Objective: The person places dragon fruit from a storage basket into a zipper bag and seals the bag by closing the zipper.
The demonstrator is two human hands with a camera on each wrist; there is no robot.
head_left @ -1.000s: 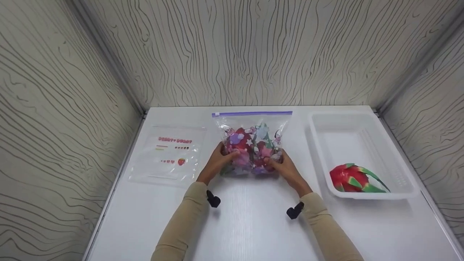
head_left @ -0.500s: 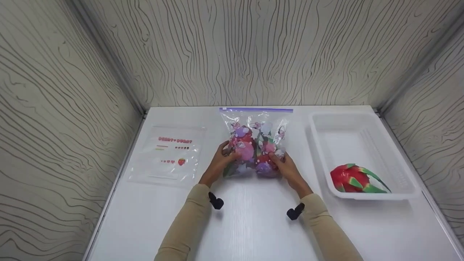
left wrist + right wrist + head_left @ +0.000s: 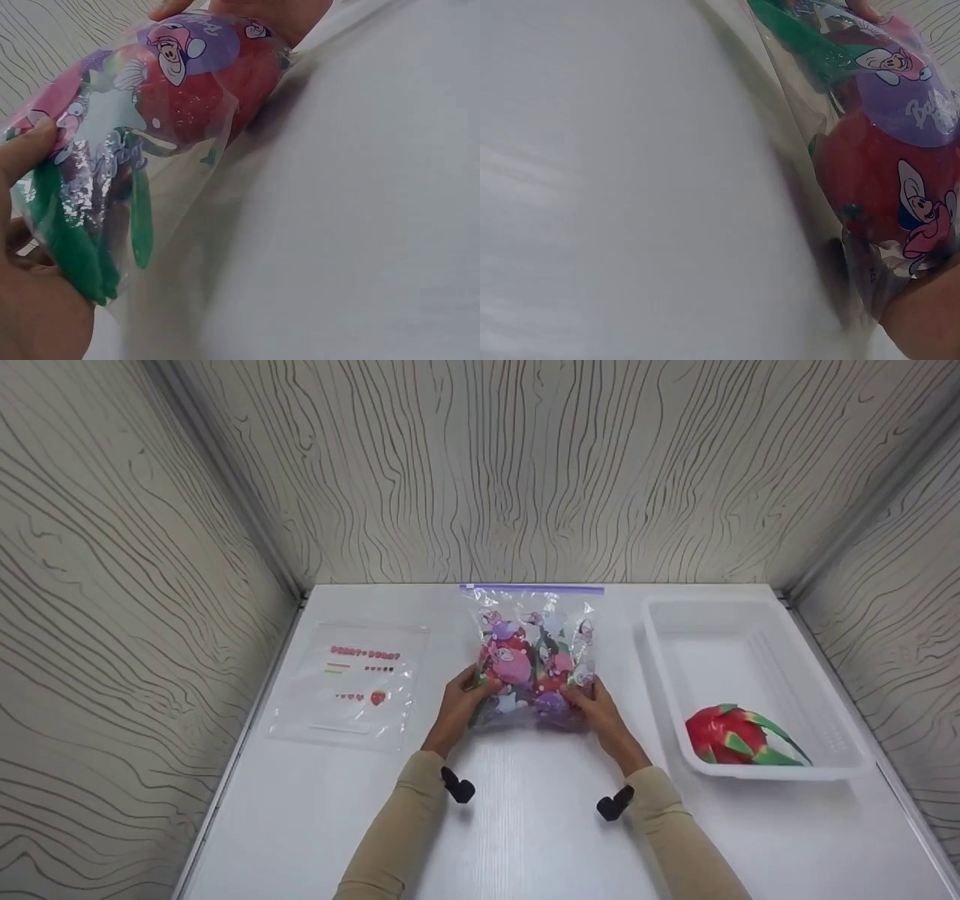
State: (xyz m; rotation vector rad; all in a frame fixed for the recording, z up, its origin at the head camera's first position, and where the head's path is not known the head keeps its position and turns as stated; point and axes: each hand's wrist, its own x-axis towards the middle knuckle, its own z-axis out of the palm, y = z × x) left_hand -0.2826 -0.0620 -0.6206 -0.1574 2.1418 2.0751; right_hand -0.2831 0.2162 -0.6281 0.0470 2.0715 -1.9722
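Note:
A clear zipper bag (image 3: 529,660) with cartoon prints and a purple zip strip along its top stands at the middle of the table. Through the plastic show red dragon fruits (image 3: 191,101) with green leaf tips. My left hand (image 3: 459,705) grips the bag's lower left side, thumb on the front, other fingers behind and partly hidden. On the lower right side my right hand (image 3: 600,712) holds it the same way. In the right wrist view only part of the right hand (image 3: 926,315) appears, below the red fruit.
To the left a second clear zipper bag (image 3: 345,712) with red lettering and a strawberry print lies flat on the white table (image 3: 517,825). At the right stands a white plastic basket (image 3: 757,660) with one dragon fruit (image 3: 731,735) in its near end. Patterned walls enclose the table.
Both hands still hold the bag. Its left side has shifted right and it stands a little more upright, the left hand moving right with it.

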